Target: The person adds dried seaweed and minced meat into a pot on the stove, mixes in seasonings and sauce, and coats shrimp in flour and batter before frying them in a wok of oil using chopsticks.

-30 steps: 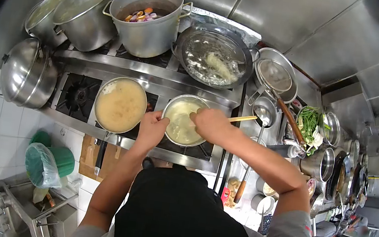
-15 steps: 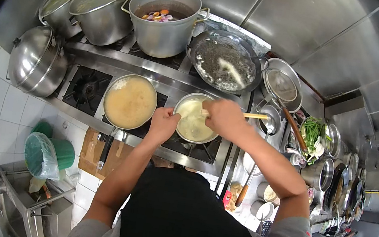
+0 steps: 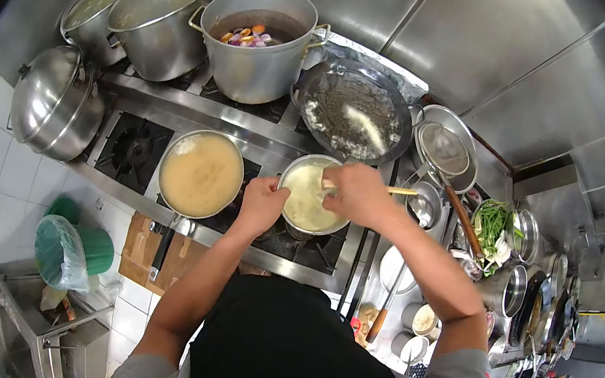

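A metal pan (image 3: 302, 216) of pale, creamy liquid sits on the front right burner. My left hand (image 3: 263, 205) is closed at its left rim, with the fingertips pinched against the edge. Over the pan's right side, my right hand (image 3: 357, 194) wraps round a light wooden-handled utensil (image 3: 401, 191). Its handle sticks out to the right, and its other end shows at the pan's upper middle; its working head cannot be made out. Left of my left hand, a second pan (image 3: 201, 175) holds tan liquid, with its black handle toward me.
Behind are a tall pot (image 3: 258, 67) with cut vegetables in liquid and a wok (image 3: 352, 111) of bubbling oil with a pale piece in it. A strainer (image 3: 443, 148), a ladle (image 3: 390, 294) and greens (image 3: 493, 223) lie right. A green bin (image 3: 89, 248) stands lower left.
My right hand has shifted slightly left and down with the utensil, whose handle shows less to the right. My left hand stays at the rim. The whole view has tilted a little.
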Motion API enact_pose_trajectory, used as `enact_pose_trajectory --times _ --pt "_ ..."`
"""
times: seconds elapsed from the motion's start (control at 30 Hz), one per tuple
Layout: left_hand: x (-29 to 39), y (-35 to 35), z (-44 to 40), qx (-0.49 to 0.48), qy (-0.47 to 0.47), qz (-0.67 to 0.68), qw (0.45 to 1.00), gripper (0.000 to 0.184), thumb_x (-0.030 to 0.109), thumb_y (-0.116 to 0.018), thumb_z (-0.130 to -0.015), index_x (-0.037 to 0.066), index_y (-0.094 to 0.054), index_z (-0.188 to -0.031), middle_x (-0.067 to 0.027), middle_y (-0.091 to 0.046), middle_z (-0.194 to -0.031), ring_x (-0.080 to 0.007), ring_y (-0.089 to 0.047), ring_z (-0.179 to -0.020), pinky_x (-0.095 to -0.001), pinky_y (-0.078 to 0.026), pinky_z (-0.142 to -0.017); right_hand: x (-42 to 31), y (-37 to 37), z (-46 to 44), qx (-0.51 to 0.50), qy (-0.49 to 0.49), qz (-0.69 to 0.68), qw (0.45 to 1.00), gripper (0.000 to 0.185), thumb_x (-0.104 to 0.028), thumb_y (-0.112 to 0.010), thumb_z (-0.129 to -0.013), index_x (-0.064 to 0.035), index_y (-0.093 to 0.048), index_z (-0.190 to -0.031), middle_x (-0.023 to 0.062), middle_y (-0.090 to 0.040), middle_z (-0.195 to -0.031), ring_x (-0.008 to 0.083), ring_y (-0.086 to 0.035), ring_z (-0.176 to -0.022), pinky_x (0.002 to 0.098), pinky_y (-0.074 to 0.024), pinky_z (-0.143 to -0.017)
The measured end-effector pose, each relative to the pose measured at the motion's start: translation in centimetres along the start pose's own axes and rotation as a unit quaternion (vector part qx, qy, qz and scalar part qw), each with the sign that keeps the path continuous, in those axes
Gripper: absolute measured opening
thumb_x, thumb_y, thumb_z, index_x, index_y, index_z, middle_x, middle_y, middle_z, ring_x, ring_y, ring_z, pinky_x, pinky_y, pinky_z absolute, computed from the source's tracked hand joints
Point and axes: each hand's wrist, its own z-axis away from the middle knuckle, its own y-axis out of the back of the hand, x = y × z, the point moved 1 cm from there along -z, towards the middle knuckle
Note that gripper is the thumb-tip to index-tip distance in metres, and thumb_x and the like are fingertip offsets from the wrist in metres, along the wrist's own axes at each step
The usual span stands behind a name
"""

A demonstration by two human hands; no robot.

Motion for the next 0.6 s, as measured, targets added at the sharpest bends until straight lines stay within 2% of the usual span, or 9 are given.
enact_pose_trajectory --times 0.17,0.23,0.27,0.3,0.37,0.4,0.47,0.6 --pt "0.5 -0.4 -0.2 -0.02 0.009 -0.003 1.0 0.017 0.008 -0.056 -0.075 -0.007 -0.059 -0.07 -0.0054 -0.05 -0.052 -0.0088 -0.044 -0.053 -0.0302 -0.036 -0.05 2.1 0.2 0.5 0.063 -0.009 -0.05 0.997 0.027 -0.023 -0.068 -0.066 -0.0054 -0.065 -0.086 0.0199 -0.064 -0.078 0.0375 -0.063 -0.078 0.0459 -0.0503 -0.072" --pt "-0.6 -0.9 -0.8 -0.022 0.018 -0.01 1.0 0.017 0.008 -0.055 -0.075 -0.007 -0.059 -0.07 -0.0045 -0.05 -0.052 -0.0082 -0.044 -0.053 -0.0298 -0.035 -0.049 3.0 2.3 0.8 0.091 -0.018 -0.111 0.989 0.028 -0.019 -0.07 -0.064 -0.0045 -0.064 -0.087 0.0208 -0.063 -0.076 0.0382 -0.061 -0.075 0.042 -0.0474 -0.069" --pt "-0.7 -1.1 -1.1 -0.023 0.026 -0.016 0.999 0.017 0.008 -0.055 -0.076 -0.007 -0.059 -0.07 -0.0035 -0.05 -0.052 -0.0075 -0.043 -0.052 -0.0294 -0.034 -0.048 3.5 3.3 1.0 0.105 0.001 -0.143 0.984 0.024 -0.017 -0.07 -0.066 -0.0038 -0.064 -0.085 0.0183 -0.06 -0.069 0.0292 -0.061 -0.067 0.0364 -0.046 -0.064" --pt "-0.8 -1.2 -1.2 -0.024 0.028 -0.017 0.999 0.017 0.008 -0.055 -0.076 -0.007 -0.059 -0.07 -0.0035 -0.05 -0.052 -0.0075 -0.043 -0.052 -0.0294 -0.034 -0.048 3.5 4.4 1.2 0.104 0.0 -0.145 0.984 0.024 -0.017 -0.07 -0.066 -0.0038 -0.064 -0.085 0.0183 -0.06 -0.069 0.0292 -0.061 -0.067 0.0364 -0.046 -0.064" --pt "0.0 -1.5 -1.5 -0.026 0.02 -0.01 0.999 0.018 0.009 -0.055 -0.076 -0.007 -0.058 -0.068 -0.0024 -0.048 -0.052 -0.0067 -0.042 -0.052 -0.0291 -0.033 -0.047 3.7 6.6 1.4 0.073 -0.071 -0.175 0.979 0.02 -0.014 -0.069 -0.068 -0.0022 -0.064 -0.083 0.0111 -0.058 -0.063 0.0154 -0.056 -0.061 0.0299 -0.0433 -0.06" --pt "0.0 -1.7 -1.7 -0.027 0.022 -0.011 0.999 0.018 0.009 -0.055 -0.076 -0.007 -0.058 -0.068 -0.0024 -0.048 -0.052 -0.0067 -0.042 -0.052 -0.0291 -0.033 -0.047 4.0 7.3 1.4 0.072 -0.072 -0.176 0.979 0.02 -0.014 -0.069 -0.068 -0.0022 -0.064 -0.083 0.0111 -0.058 -0.063 0.0154 -0.056 -0.061 0.0299 -0.0433 -0.06" --pt "-0.2 -2.4 -2.3 -0.025 0.034 0.012 0.999 0.018 0.009 -0.056 -0.075 -0.006 -0.056 -0.065 -0.0011 -0.046 -0.052 -0.0066 -0.04 -0.051 -0.0292 -0.032 -0.046 5.1 8.5 1.4 0.1 -0.063 -0.212 0.97 0.018 -0.01 -0.068 -0.069 0.0003 -0.063 -0.082 0.0049 -0.057 -0.066 0.0073 -0.05 -0.066 0.0249 -0.0415 -0.061" --pt "-1.7 -3.3 -3.7 -0.023 0.032 0.037 0.999 0.019 0.009 -0.056 -0.075 -0.005 -0.053 -0.062 -0.0002 -0.045 -0.052 -0.0069 -0.04 -0.051 -0.0296 -0.031 -0.046 7.5 10.8 0.4 0.122 -0.077 -0.239 0.96 0.017 -0.009 -0.065 -0.069 0.0026 -0.063 -0.082 0.0027 -0.06 -0.077 0.0083 -0.052 -0.074 0.0238 -0.0422 -0.068"
